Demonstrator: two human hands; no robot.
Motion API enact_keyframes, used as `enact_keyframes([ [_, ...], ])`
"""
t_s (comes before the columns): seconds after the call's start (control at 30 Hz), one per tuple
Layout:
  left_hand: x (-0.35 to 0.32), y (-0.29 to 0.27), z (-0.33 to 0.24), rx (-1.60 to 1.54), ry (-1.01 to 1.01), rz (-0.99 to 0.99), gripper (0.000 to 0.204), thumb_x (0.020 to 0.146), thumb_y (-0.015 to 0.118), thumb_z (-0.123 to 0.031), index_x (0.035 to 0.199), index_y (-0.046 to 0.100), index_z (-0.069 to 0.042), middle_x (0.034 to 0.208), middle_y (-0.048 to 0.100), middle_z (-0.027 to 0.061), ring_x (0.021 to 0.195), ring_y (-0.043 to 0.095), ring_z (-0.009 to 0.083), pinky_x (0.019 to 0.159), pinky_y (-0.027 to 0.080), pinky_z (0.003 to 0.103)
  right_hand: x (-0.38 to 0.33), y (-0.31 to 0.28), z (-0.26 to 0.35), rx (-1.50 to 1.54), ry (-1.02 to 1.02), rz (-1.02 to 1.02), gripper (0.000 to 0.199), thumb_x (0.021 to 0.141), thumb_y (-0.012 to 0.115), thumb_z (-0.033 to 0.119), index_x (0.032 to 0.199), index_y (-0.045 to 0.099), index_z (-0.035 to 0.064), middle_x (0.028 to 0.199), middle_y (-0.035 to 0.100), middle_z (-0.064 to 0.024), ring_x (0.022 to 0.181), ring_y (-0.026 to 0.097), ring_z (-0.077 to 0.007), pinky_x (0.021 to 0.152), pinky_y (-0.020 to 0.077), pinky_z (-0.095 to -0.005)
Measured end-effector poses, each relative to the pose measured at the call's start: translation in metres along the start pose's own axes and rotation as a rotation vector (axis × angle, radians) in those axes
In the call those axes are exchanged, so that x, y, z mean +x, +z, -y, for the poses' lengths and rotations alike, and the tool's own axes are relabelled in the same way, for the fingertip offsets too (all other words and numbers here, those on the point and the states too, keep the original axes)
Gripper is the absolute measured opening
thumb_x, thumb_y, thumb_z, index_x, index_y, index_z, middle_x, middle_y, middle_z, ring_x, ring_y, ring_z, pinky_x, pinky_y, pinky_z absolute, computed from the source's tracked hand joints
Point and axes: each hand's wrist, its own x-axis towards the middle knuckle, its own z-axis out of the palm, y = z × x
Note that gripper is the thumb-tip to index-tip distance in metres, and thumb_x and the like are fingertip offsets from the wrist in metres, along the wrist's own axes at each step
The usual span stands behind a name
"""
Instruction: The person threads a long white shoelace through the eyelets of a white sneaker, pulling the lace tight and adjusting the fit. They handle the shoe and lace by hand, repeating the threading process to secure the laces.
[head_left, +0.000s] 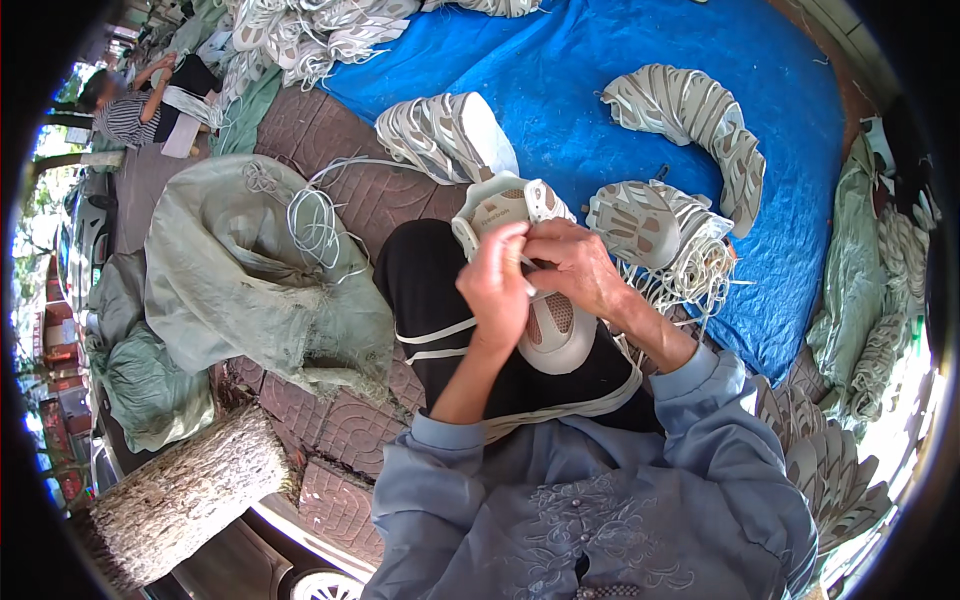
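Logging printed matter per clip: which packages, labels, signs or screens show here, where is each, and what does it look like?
Insole label: small dark print on the pale tan insole of the shoe upper, just above the left hand and right hand.
Woven sack: grey-green, crumpled and open, left of the lap, white laces spilling from it.
No signs or screens.

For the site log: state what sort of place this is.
Probably an outdoor, street-side shoe-finishing spot: stacks of pale shoe uppers lie on a blue tarp over brick paving, and both hands work on one shoe upper.
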Motion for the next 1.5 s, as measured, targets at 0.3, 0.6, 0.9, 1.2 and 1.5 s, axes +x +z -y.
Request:
enact_keyframes([
  [0.3, 0.199, -0.091, -0.089, 0.014, 0.265, -0.059, 0.026, 0.087, 0.042, -0.014, 0.093, 0.055, 0.008, 0.084, 0.062, 0.0145, 0.075, 0.062, 0.0221, 0.071, 0.05, 0.03, 0.027, -0.011, 0.032, 0.194, -0.001, 0.067, 0.054, 0.06, 0.072, 0.017, 0.11, 0.054, 0.0077, 0.084, 0.06, -0.0078, 0.074, 0.056, -0.0183, 0.071, 0.0442, -0.0278],
  [0.6, 0.177, -0.055, -0.061, 0.8, 0.396, 0.221, 0.014, 0.078, 0.057, -0.015, 0.083, 0.055, -0.002, 0.064, 0.055, 0.0116, 0.06, 0.056, 0.0307, 0.052, 0.043, 0.039, 0.023, 0.004, -0.005, 1.459, 0.452, 0.172, 0.025, 0.078, 0.059, 0.014, 0.088, 0.058, -0.008, 0.047, 0.042, -0.0023, 0.04, 0.036, -0.0105, 0.041, 0.0294, -0.0254],
  [0.9, -0.05, -0.028, -0.026, 0.594, 0.505, 0.89, 0.062, 0.061, 0.067, -0.028, 0.11, 0.047, 0.005, 0.115, 0.047, 0.0194, 0.113, 0.04, 0.036, 0.094, 0.035, 0.045, 0.058, -0.003, -0.02, 1.185, 0.581, 0.242, 0.022, 0.077, 0.062, 0.022, 0.075, 0.059, -0.0003, 0.046, 0.034, 0.0044, 0.038, 0.027, -0.0061, 0.037, 0.0219, -0.0224],
  [1.2, -0.073, -0.072, -0.014, 0.56, 0.782, 0.911, 0.035, 0.078, 0.052, -0.015, 0.106, 0.049, 0.006, 0.106, 0.053, 0.0183, 0.11, 0.045, 0.0336, 0.091, 0.043, 0.039, 0.25, -0.16, -0.099, 0.835, 0.359, -0.018, 0.02, 0.085, 0.048, 0.015, 0.077, 0.052, -0.0019, 0.044, 0.03, 0.0044, 0.032, 0.023, -0.0062, 0.031, 0.0191, -0.0219],
  [1.5, -0.058, -0.076, -0.009, 0.204, 0.221, 0.725, 0.042, 0.066, 0.066, -0.013, 0.102, 0.051, 0.002, 0.099, 0.055, 0.0149, 0.1, 0.051, 0.0316, 0.081, 0.047, 0.035, 0.245, -0.209, -0.117, 0.776, 0.325, -0.211, 0.02, 0.087, 0.046, 0.016, 0.076, 0.052, -0.0001, 0.043, 0.026, 0.0049, 0.032, 0.02, -0.0061, 0.032, 0.0172, -0.0224],
])
